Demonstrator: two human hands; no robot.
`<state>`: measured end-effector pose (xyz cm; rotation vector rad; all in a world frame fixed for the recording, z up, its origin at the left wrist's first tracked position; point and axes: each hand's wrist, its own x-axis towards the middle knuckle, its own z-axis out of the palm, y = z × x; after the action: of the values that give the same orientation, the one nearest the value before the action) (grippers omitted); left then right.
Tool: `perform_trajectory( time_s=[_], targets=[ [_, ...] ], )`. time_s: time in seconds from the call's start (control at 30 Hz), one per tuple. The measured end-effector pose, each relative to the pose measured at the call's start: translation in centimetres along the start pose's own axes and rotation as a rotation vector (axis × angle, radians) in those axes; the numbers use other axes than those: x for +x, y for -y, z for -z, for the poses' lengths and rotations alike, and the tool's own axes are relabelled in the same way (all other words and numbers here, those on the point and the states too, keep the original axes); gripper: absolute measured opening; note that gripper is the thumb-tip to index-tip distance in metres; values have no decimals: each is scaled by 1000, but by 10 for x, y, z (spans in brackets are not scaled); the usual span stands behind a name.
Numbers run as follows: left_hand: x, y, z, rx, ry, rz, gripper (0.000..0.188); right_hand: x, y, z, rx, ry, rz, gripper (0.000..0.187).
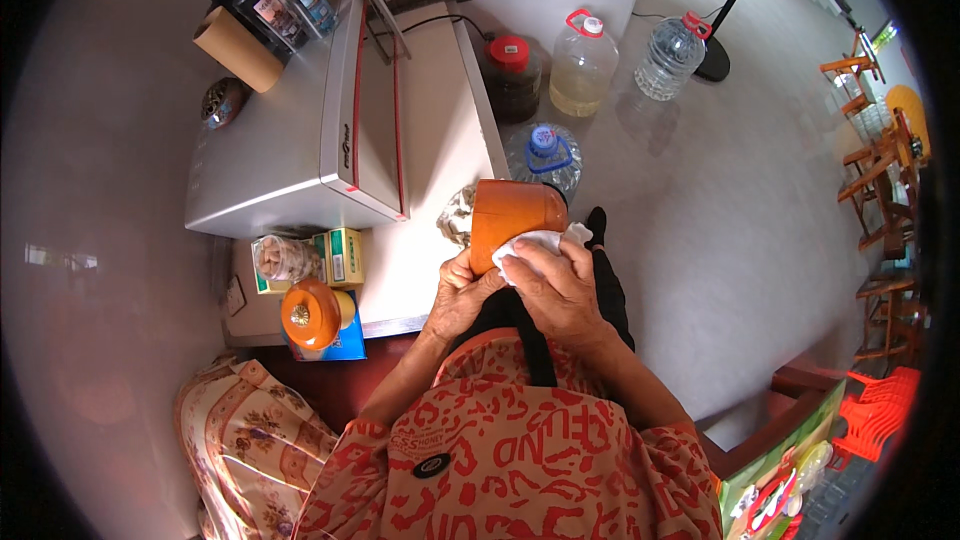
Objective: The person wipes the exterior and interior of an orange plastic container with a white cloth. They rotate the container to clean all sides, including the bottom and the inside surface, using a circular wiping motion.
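Observation:
Tilted in front of my body is a glossy orange-brown canister [508, 212], held at its lower left by my left hand [460, 295], whose fingers are curled against it. My right hand [556, 290] presses a crumpled white tissue [528, 243] against the canister's near right side. A rumpled grey-white cloth [457, 215] lies on the white counter [440, 130], just left of the canister. Farther left, an orange lid with a gold knob [309, 314] sits by the counter's near edge. The canister's inside is hidden.
A silver cabinet [285, 140] bearing bottles and a cardboard tube [238, 48] stands on the counter. Near it are a clear jar [286, 258] and a yellow-green box [346, 256]. Several large jugs, including a blue-capped one [545, 152], stand on the floor beyond the counter.

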<state>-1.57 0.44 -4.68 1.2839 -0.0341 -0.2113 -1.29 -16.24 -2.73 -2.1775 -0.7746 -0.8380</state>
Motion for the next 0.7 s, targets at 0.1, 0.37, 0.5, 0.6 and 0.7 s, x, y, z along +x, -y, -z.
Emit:
perform_trajectory(
  time_s=[0.1, 0.37, 0.5, 0.6, 0.7],
  targets=[
    [-1, -6, -6, -37, -42, -50, 27, 17, -5, 13, 97, -11, -33, 29],
    [-8, -10, 0, -120, -62, -11, 33, 51, -46, 23, 551, 71, -336, 28],
    [-8, -17, -7, -195, -51, -6, 34, 47, -58, 18, 712, 90, -536, 29],
    [-6, -17, -8, -294, -67, -1, 35, 41, -44, 20, 616, 44, -448, 34],
    [-3, -21, -10, -388, -94, 10, 37, 26, -33, 19, 457, -16, -343, 37]
  ],
)
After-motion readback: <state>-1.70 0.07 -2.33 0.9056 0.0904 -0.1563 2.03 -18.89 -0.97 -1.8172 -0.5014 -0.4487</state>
